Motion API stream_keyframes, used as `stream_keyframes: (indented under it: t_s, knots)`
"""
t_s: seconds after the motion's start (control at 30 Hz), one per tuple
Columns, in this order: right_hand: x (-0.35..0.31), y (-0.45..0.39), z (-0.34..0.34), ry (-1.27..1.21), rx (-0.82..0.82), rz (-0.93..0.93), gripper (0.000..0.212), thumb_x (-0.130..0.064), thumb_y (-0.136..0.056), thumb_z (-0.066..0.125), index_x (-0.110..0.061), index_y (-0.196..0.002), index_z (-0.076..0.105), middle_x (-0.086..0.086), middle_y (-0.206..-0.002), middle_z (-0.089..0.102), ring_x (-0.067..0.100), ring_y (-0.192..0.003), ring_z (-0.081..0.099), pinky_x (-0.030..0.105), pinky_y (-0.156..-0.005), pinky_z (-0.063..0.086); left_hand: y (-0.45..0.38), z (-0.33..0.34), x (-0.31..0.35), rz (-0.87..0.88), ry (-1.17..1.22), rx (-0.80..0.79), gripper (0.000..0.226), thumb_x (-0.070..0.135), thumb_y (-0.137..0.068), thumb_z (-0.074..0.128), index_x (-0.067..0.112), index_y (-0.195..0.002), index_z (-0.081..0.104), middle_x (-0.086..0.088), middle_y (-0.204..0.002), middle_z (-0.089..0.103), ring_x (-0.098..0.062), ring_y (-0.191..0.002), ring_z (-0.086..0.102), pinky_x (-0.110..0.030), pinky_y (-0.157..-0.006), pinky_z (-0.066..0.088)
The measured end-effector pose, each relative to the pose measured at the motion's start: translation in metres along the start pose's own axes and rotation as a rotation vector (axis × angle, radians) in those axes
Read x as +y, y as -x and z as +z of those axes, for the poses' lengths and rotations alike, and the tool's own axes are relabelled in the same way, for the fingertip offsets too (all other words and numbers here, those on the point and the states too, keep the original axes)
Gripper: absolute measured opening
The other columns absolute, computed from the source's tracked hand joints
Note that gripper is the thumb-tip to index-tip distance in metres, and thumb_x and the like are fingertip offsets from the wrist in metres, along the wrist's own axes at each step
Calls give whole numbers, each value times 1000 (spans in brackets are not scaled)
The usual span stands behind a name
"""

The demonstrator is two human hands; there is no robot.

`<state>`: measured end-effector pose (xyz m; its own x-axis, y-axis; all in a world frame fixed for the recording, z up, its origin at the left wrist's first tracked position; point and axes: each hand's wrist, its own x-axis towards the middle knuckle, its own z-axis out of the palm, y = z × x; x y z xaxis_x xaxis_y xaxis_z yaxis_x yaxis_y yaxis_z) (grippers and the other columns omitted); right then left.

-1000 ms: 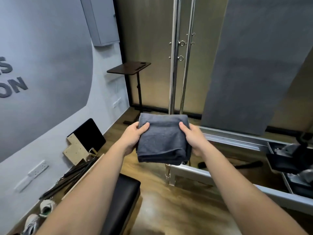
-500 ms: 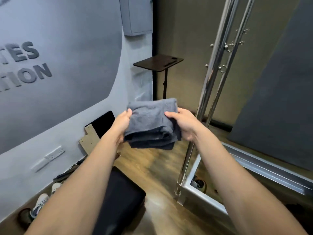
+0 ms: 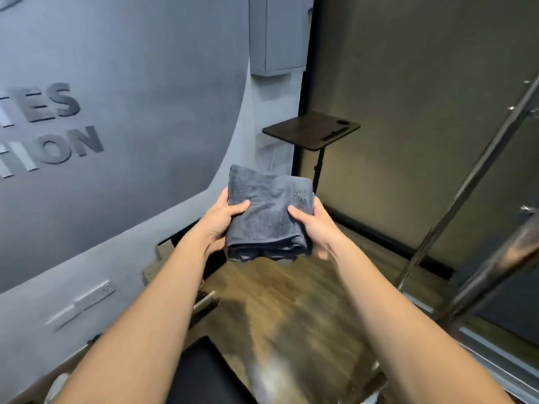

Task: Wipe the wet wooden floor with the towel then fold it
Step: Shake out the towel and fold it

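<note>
Both hands, left hand point(image 3: 223, 221) and right hand point(image 3: 313, 225), close their grip on the folded towel point(image 3: 269, 215), held above the wooden floor point(image 3: 291, 310). Loosening either grip could let its layers slump open.

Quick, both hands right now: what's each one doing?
Left hand: closed on the left edge of the folded towel, thumb on top.
Right hand: closed on the towel's right edge, thumb on top.

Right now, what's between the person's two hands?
In the head view, the folded grey towel fills the stretch between the left hand and the right hand. Each hand grips one side, with the thumb on top, above the wooden floor.
</note>
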<state>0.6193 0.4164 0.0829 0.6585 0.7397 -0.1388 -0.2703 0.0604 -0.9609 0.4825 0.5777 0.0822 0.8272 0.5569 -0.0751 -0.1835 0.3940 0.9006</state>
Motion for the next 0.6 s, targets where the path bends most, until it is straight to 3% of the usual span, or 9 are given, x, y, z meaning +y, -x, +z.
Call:
stream_keyframes:
  t_s: [0.07, 0.17, 0.23, 0.33, 0.43, 0.5, 0.6]
  knots:
    - [-12, -32, 5, 59, 31, -32, 30, -11, -98, 63, -31, -119, 55, 4, -124, 68, 25, -107, 70, 55, -95, 54, -33, -10, 12, 25, -47, 14, 40, 5, -95, 58, 27, -128, 55, -7, -128, 67, -24, -107, 69, -40, -83, 58]
    - [-24, -81, 12, 183, 61, -84, 28, -13, -99, 61, -39, -107, 56, 1, -125, 66, 23, -108, 68, 52, -97, 53, -77, -25, 28, 31, -157, 49, 39, 6, -98, 54, 22, -133, 53, -8, -127, 66, -17, -100, 71, -31, -75, 59]
    - [-24, -116, 13, 208, 71, -102, 29, -15, -99, 61, -36, -118, 56, 0, -132, 63, 25, -116, 64, 53, -102, 50, -109, -35, 32, 3, -180, 67, 42, 9, -99, 54, 24, -138, 49, -6, -123, 68, -17, -98, 72, -31, -71, 59]
    - [-24, -170, 12, 205, 110, -100, 49, -16, -99, 62, -22, -144, 46, 2, -143, 56, 24, -123, 60, 50, -105, 49, -157, -45, 38, -34, -202, 87, 45, 12, -98, 57, 30, -138, 47, -3, -122, 69, -17, -95, 73, -32, -67, 59]
    - [-22, -221, 5, 197, 122, -107, 39, -13, -99, 60, -24, -136, 54, -2, -128, 65, 15, -104, 68, 38, -90, 57, -202, -50, 32, -95, -210, 97, 50, 17, -90, 69, 40, -129, 47, 0, -124, 67, -17, -95, 73, -37, -68, 60]
    - [-23, -261, -1, 197, 130, -103, 29, -11, -99, 59, -31, -121, 61, -5, -116, 70, 11, -95, 70, 32, -79, 59, -235, -54, 27, -143, -286, 82, 54, 21, -83, 76, 56, -113, 47, 5, -123, 67, -20, -100, 72, -52, -78, 60]
    - [-25, -322, -10, 198, 114, -90, 28, -8, -99, 58, -36, -104, 62, -12, -99, 71, 2, -78, 72, 19, -60, 55, -291, -62, 23, -148, -396, 94, 57, 19, -87, 72, 63, -109, 43, 12, -122, 65, -21, -106, 68, -64, -88, 52]
